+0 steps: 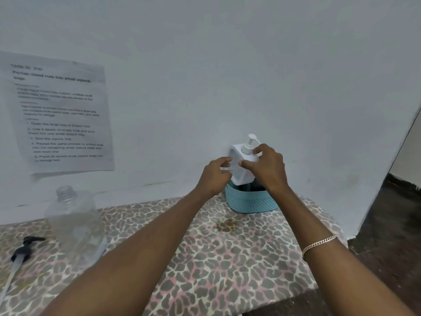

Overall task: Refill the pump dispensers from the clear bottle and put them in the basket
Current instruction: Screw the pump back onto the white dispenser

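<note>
Both hands hold the white pump dispenser (pixel 238 179) upright, its base sunk into the teal basket (pixel 250 201) at the bench's (pixel 227 258) far side. The right hand (pixel 266 169) curls round its shoulder and the left hand (pixel 216 173) pinches its side. An uneven release could let the tall dispenser lean and tip the basket.

white dispenser (pixel 238 175) in blue basket (pixel 250 202) | left hand (pixel 215 176), right hand (pixel 270 171) hold it

White pump dispenser (pixel 242 171) standing in blue perforated basket (pixel 250 202), far right, by wall. Clear bottle (pixel 75 222) uncapped, upright, near left. Black pump head (pixel 25 245) lying flat, left of bottle.
</note>
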The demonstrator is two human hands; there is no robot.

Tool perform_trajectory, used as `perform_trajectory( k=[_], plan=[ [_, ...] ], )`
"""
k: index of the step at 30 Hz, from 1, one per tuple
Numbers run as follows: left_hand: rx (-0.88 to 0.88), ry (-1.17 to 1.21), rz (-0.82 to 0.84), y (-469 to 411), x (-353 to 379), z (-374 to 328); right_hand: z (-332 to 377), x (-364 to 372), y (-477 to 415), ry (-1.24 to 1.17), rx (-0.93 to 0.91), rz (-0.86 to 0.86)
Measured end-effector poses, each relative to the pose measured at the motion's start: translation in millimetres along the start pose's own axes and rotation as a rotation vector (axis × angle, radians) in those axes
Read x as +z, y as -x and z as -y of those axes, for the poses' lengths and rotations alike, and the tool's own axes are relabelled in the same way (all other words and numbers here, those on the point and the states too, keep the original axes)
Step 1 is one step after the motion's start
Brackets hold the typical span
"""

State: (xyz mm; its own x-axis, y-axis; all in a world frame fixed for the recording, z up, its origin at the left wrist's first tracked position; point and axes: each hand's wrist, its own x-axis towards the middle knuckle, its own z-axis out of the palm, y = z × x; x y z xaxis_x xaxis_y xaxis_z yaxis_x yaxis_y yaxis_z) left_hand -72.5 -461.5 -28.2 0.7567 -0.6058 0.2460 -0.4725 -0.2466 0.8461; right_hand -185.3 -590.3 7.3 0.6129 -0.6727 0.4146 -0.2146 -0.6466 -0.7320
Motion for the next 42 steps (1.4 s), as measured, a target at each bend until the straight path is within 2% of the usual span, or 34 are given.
perform_trajectory(
  k=[7,15,24,34,38,42],
  plan=[
    [-0.063,0.072,0.043,-7,8,19,-12,28,7,0.062,-0.031,-0.010],
    [-0.122,0.244,0.081,-10,21,7,-38,58,13,0.130,-0.001,0.002],
    [-0.159,0.165,0.099,-8,24,10,-40,68,22,0.316,-0.003,0.052],
    [-0.250,-0.066,0.158,-20,31,18,-39,76,31,0.486,-0.047,0.069],
    [-0.211,-0.139,0.156,5,21,-13,-42,76,33,0.491,-0.079,0.070],
    [-0.173,-0.130,0.161,13,16,-14,-40,74,35,0.498,-0.075,0.077]
  ],
)
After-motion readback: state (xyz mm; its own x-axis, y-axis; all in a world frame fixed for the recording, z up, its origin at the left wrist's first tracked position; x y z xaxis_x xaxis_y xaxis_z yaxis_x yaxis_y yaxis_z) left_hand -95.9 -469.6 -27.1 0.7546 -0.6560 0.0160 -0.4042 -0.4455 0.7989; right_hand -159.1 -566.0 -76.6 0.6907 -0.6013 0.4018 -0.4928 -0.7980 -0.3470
